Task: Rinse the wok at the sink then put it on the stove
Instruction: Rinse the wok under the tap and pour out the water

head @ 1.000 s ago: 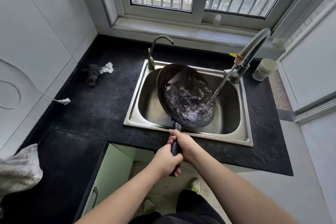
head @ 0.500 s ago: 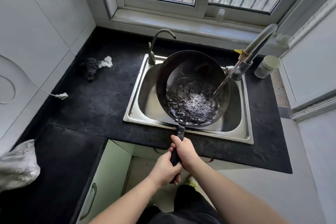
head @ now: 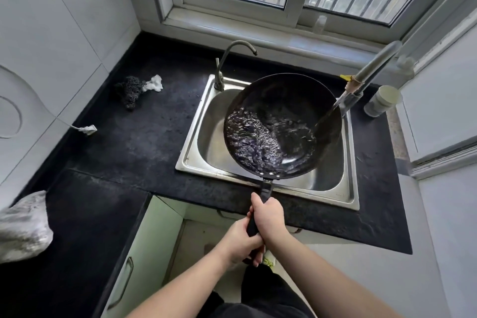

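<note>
- Since the earlier frames, the water in the wok (head: 282, 125) has swung from the near right of the bowl to its left side; both hands have kept their places on the handle (head: 259, 210).
- My right hand (head: 268, 217) wraps the handle just ahead of my left hand (head: 241, 242), which grips the butt end behind it; neither has a free finger.
- Beyond my hands, the wok hangs over the sink (head: 351, 162), bowl up and seemingly clear of the basin.
- Handling, as I judge it: stiff dark metal, heavy with water aboard, weight well ahead of the grip. A wet handle may slip, so two hands suit it.
- Contents: churning water pooled left of centre, fed by a thin stream from the tap (head: 371, 70) on my right-hand side.
- To the left, the second tap (head: 229, 59) runs nothing; sink basin contents under the wok are hidden.
- Past the running tap, a pale cup (head: 382, 100) stands; its contents I cannot tell.
</note>
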`<action>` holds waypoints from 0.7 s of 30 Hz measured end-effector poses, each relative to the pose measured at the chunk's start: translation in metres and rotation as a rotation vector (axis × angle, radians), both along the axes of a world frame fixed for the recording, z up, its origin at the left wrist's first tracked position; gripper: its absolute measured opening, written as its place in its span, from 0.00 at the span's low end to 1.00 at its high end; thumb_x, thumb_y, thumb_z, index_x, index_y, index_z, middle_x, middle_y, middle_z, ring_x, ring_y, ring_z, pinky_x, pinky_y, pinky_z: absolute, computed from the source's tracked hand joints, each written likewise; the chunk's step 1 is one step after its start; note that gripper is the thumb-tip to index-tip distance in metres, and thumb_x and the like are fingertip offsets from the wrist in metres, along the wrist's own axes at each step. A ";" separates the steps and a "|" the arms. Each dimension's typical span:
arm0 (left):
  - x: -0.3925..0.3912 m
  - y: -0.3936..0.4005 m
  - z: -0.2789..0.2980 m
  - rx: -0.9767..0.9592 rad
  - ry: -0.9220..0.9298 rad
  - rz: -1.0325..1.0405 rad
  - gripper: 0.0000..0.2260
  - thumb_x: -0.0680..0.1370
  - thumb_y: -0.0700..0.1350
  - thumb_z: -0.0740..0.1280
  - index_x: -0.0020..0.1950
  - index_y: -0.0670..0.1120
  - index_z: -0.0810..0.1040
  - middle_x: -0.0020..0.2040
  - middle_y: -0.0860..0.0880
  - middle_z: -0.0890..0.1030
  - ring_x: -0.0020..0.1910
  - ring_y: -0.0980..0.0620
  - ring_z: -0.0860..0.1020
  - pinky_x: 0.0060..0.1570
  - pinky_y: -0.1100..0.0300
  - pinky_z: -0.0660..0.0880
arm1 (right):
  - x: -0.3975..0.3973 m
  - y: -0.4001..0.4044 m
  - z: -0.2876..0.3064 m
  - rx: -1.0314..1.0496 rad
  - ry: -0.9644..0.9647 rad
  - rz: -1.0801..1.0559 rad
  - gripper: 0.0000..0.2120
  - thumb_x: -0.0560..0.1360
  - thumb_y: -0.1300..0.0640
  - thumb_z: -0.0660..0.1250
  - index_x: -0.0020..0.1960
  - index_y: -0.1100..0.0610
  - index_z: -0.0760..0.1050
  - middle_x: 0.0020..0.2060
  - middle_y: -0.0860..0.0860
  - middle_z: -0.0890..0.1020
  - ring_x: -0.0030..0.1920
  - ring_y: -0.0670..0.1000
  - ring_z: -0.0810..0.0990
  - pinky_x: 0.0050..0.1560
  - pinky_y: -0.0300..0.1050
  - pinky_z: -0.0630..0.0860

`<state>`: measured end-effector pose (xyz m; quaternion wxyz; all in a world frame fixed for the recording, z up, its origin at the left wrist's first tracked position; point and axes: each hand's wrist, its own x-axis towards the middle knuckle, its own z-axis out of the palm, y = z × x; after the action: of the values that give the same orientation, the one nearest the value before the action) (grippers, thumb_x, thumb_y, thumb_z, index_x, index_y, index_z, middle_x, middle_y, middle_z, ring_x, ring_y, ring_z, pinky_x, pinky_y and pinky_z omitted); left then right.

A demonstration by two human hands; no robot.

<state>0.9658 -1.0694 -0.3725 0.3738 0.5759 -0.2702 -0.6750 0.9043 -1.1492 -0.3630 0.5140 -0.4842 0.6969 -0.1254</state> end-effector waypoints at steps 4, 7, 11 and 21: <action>-0.003 0.000 0.003 0.017 0.083 0.040 0.08 0.71 0.39 0.61 0.49 0.38 0.71 0.23 0.46 0.73 0.17 0.53 0.71 0.19 0.64 0.67 | 0.000 0.001 0.004 -0.030 0.034 0.016 0.18 0.77 0.53 0.63 0.31 0.60 0.76 0.24 0.49 0.79 0.27 0.45 0.77 0.28 0.32 0.68; 0.000 0.000 0.009 0.037 0.146 0.053 0.08 0.70 0.39 0.61 0.47 0.38 0.72 0.23 0.46 0.72 0.18 0.53 0.70 0.19 0.64 0.67 | 0.003 0.001 0.007 -0.008 0.029 0.021 0.18 0.76 0.54 0.63 0.30 0.58 0.77 0.25 0.49 0.80 0.28 0.45 0.78 0.30 0.34 0.69; 0.007 -0.002 0.022 0.080 0.201 0.079 0.05 0.69 0.39 0.60 0.43 0.39 0.70 0.24 0.44 0.69 0.17 0.53 0.68 0.19 0.66 0.65 | 0.008 -0.001 0.013 0.043 -0.023 -0.021 0.16 0.75 0.57 0.63 0.30 0.58 0.77 0.26 0.50 0.80 0.29 0.48 0.78 0.33 0.38 0.72; 0.027 -0.032 0.057 0.243 0.318 0.170 0.12 0.81 0.36 0.55 0.38 0.44 0.68 0.25 0.50 0.71 0.18 0.60 0.66 0.16 0.71 0.60 | 0.019 -0.022 0.035 0.154 -0.197 -0.111 0.14 0.74 0.58 0.64 0.31 0.60 0.77 0.28 0.55 0.80 0.29 0.53 0.77 0.32 0.41 0.73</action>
<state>0.9928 -1.1011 -0.3159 0.3951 0.5238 -0.0747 -0.7510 0.9236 -1.1710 -0.3276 0.6079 -0.3893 0.6764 -0.1464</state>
